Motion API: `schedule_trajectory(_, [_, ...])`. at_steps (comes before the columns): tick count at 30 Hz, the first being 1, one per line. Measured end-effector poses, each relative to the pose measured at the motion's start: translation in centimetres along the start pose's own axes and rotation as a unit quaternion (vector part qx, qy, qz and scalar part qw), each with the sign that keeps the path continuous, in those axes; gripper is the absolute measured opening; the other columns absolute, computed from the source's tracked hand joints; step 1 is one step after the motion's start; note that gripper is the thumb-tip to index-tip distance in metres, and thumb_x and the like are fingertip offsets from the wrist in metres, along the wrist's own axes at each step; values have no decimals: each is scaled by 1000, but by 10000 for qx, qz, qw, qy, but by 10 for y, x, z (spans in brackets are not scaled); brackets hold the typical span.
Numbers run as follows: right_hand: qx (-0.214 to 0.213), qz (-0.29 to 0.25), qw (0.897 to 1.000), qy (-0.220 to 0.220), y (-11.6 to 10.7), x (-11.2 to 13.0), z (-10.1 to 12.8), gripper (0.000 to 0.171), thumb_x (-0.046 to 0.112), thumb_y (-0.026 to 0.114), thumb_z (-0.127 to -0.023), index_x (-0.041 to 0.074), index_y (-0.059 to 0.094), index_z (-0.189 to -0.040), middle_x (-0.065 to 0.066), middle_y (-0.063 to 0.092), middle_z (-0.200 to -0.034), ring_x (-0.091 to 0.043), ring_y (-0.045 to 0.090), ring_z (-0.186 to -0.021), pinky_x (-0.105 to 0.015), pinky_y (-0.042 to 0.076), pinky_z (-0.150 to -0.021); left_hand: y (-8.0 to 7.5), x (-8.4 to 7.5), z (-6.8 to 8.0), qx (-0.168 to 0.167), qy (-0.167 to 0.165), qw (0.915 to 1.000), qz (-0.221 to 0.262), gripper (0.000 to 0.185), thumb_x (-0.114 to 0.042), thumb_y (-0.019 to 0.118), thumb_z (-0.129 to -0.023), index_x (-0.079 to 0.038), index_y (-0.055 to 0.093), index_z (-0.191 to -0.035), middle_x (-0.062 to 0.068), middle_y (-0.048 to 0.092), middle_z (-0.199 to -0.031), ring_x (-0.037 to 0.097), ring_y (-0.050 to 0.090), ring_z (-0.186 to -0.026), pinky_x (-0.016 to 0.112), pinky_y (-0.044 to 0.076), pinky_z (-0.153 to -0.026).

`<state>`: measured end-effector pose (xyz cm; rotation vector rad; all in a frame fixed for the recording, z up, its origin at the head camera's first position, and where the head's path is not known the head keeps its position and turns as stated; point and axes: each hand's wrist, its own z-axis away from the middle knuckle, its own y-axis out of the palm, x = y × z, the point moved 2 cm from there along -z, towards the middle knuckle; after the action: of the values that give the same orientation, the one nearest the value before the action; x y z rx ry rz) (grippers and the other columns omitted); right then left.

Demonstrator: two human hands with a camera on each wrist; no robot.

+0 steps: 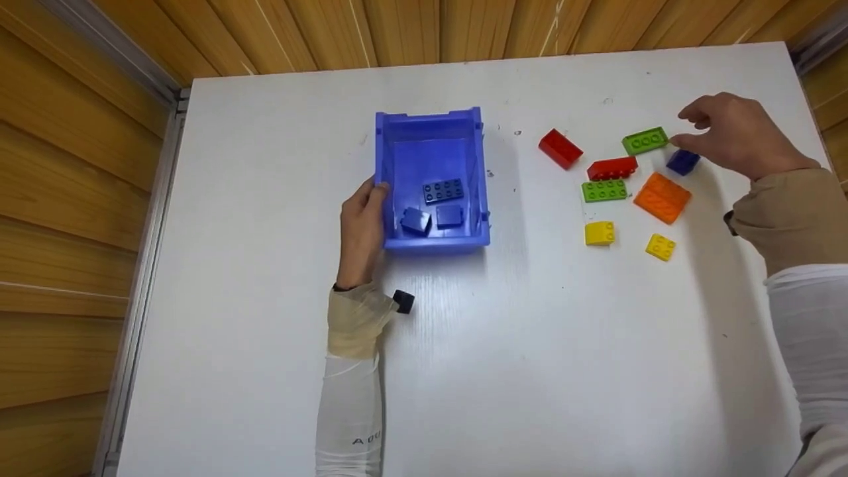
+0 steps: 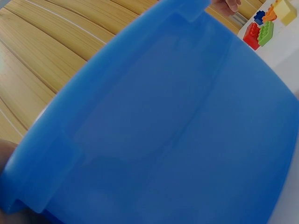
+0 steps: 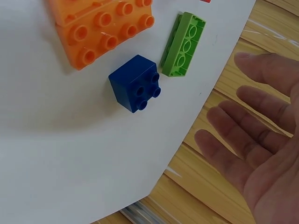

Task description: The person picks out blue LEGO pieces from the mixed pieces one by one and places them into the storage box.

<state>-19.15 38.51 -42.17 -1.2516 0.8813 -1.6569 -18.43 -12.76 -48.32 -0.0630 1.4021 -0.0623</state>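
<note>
The left hand [image 1: 361, 228] rests against the left wall of the blue plastic bin [image 1: 480, 192], thumb hooked over its rim and fingers flat along the outside — a smooth, glossy, open-topped box on the white table [image 1: 265, 199]. Inside the bin lie three dark blue studded bricks [image 1: 442, 191]. Right of the bin sits a loose scatter of bricks: a red sloped one [image 1: 560, 148], a flat green plate [image 1: 604, 191], a yellow curved piece [image 1: 599, 233], and a broad orange plate [image 1: 662, 197]. At the far right of that scatter, the small dark blue brick [image 3: 135, 84] — square, four round studs — lies beside a long green brick [image 3: 183, 44]. The right hand [image 1: 735, 136] hovers just above it, fingers relaxed and spread, holding nothing.
</note>
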Motion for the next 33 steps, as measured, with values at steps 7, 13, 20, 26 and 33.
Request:
schedule_trajectory(7, [-21,145,9998,-160,0,-5,2,45,9,64,-102,-20,54,-135,-42,51,-126,-57,49,-114,-71,42,-98,-1,2,0,14,36,10000,24,46,-24,49,-109,0,62,-146,25,69,-125,43,63,-104,54,49,-94])
schedule_trajectory(13, [64,162,9998,-34,4,-8,2,46,7,64,-102,-20,52,-137,-43,50,-128,-59,48,-115,-71,42,-99,0,1,1,0,42,10000,7,46,-24,49,-109,0,63,-145,27,70,-120,45,65,-99,57,49,-91])
schedule_trajectory(20, [174,348,9992,57,8,-13,4,47,7,64,-101,-21,51,-137,-43,50,-127,-59,48,-114,-71,42,-99,0,1,0,-24,36,10000,14,45,-24,49,-109,-1,63,-146,25,70,-122,42,65,-102,54,49,-94])
schedule_trajectory(26, [243,287,9992,161,13,-19,3,48,8,64,-102,-20,51,-137,-43,49,-128,-59,48,-115,-72,42,-98,1,1,0,-13,18,10000,32,45,-24,49,-109,-2,64,-146,25,70,-121,41,65,-101,54,50,-94])
schedule_trajectory(33, [336,170,9991,184,17,-24,3,49,10,64,-102,-21,50,-137,-43,49,-127,-58,48,-113,-71,42,-98,1,1,1,8,96,10000,27,45,-24,49,-109,0,64,-145,25,70,-123,43,64,-105,54,50,-94])
